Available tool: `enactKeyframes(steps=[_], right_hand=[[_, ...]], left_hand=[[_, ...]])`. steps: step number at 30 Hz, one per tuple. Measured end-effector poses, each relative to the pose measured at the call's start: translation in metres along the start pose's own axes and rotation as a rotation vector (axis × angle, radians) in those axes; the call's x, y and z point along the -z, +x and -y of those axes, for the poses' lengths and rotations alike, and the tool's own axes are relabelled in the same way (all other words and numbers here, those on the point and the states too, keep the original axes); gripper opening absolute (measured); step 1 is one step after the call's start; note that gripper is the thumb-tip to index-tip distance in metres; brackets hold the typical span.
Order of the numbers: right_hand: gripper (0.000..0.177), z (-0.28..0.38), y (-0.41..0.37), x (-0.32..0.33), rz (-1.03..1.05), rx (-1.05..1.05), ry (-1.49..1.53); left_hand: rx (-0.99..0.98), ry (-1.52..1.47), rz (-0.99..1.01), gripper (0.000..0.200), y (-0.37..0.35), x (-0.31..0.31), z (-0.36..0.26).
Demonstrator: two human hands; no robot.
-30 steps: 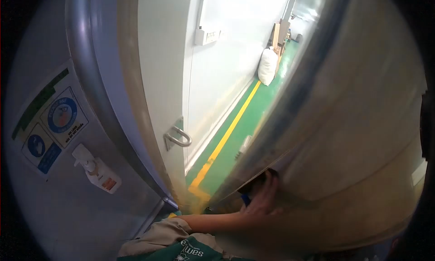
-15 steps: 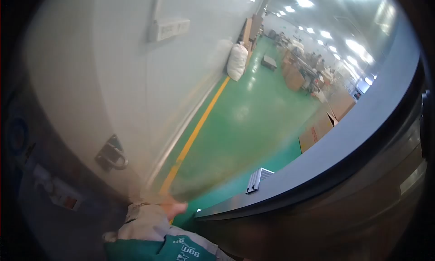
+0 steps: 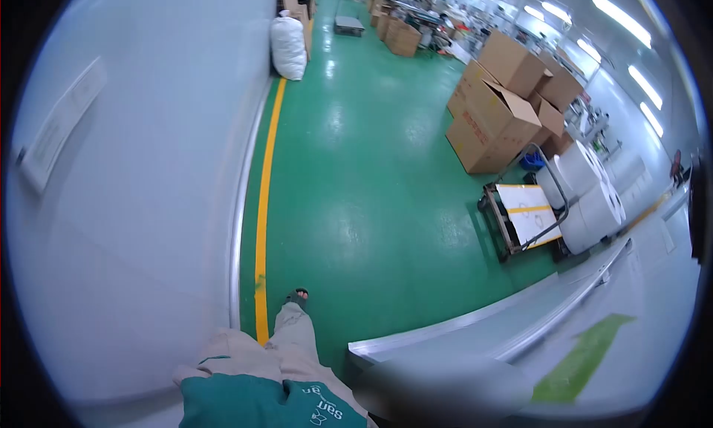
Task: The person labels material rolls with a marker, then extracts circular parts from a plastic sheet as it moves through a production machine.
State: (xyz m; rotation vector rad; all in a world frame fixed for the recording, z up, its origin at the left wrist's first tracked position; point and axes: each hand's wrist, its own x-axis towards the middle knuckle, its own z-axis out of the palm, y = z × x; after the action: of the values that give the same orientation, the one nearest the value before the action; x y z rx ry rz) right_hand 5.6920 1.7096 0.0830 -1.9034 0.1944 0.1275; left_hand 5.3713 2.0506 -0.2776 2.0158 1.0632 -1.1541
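Note:
Neither my left hand nor my right hand shows clearly in the head view. My body is seen from above, with a green garment (image 3: pixel 238 402) over light trousers (image 3: pixel 295 339). One foot (image 3: pixel 298 296) in an open-toed shoe is on the green floor (image 3: pixel 356 235), beside the yellow line (image 3: pixel 269 183). A blurred grey shape at the bottom, right of my clothing, cannot be made out.
White wall (image 3: pixel 178 175) on the left, with a white sack (image 3: pixel 288 48) against it. On the right are cardboard boxes (image 3: pixel 486 127), a flat trolley (image 3: pixel 529 214), large white rolls (image 3: pixel 594 205) and a panel with a green arrow (image 3: pixel 583 361). People sit farther back.
The view has moved forward past the door frame and turned. The trolley, rolls and more boxes have come into sight; the hand near the frame at the bottom is gone.

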Motion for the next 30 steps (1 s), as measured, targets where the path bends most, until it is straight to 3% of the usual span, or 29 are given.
enactKeyframes(steps=[2,4,5,6,7,9,10,13,16,18,19,21,22,23,25,27,30], right_hand=[[0.023,0.013,0.019,-0.058,-0.013,-0.043,-0.028],[0.022,0.029,0.042,-0.12,-0.01,-0.075,-0.064],[0.022,0.038,0.052,-0.149,0.001,-0.091,-0.091],[0.022,0.05,0.063,-0.177,0.025,-0.107,-0.118],[0.021,0.062,0.073,-0.204,0.058,-0.123,-0.153],[0.021,0.08,0.097,-0.254,0.122,-0.143,-0.2],[0.021,0.088,0.111,-0.278,0.157,-0.148,-0.226],[0.02,0.107,0.166,-0.36,0.277,-0.169,-0.306],[0.019,0.112,0.232,-0.444,0.395,-0.195,-0.399],[0.018,0.116,0.29,-0.503,0.456,-0.205,-0.454],[0.018,0.119,0.324,-0.536,0.486,-0.204,-0.477],[0.017,0.134,0.395,-0.597,0.523,-0.195,-0.532],[0.017,0.146,0.435,-0.627,0.529,-0.186,-0.558],[0.017,0.16,0.471,-0.652,0.52,-0.183,-0.592],[0.016,0.196,0.549,-0.681,0.462,-0.17,-0.668],[0.016,0.216,0.626,-0.695,0.368,-0.124,-0.756],[0.015,0.212,0.743,-0.727,0.255,0.025,-0.814]], left_hand=[[-0.08,0.17,-0.008,0.037,0.071,0.101,0.01],[-0.207,0.407,-0.136,0.038,0.154,0.235,-0.007],[-0.26,0.106,-0.279,0.022,0.154,0.303,-0.035],[-0.232,0.137,-0.227,0.024,0.17,0.371,-0.058],[-0.233,-0.065,-0.474,0.029,0.145,0.431,-0.094],[-0.227,-0.228,-0.571,0.033,0.149,0.522,-0.153],[-0.308,-0.336,-0.609,0.03,0.174,0.552,-0.175],[-0.509,-0.348,-0.448,0.032,0.243,0.632,-0.244],[-0.69,-0.103,-0.358,0.033,0.303,0.684,-0.289],[-0.741,0.012,-0.192,0.032,0.354,0.724,-0.31],[-0.84,0.004,-0.264,0.031,0.393,0.735,-0.312],[-0.789,-0.097,-0.251,0.031,0.438,0.774,-0.305],[-0.669,-0.224,-0.183,0.034,0.432,0.805,-0.294],[-0.564,-0.224,-0.298,0.036,0.452,0.817,-0.276],[-0.465,-0.183,-0.179,0.037,0.464,0.873,-0.232],[-0.279,-0.358,-0.206,0.037,0.461,0.933,-0.189],[-0.009,-0.572,-0.427,0.034,0.508,1.008,-0.118]])
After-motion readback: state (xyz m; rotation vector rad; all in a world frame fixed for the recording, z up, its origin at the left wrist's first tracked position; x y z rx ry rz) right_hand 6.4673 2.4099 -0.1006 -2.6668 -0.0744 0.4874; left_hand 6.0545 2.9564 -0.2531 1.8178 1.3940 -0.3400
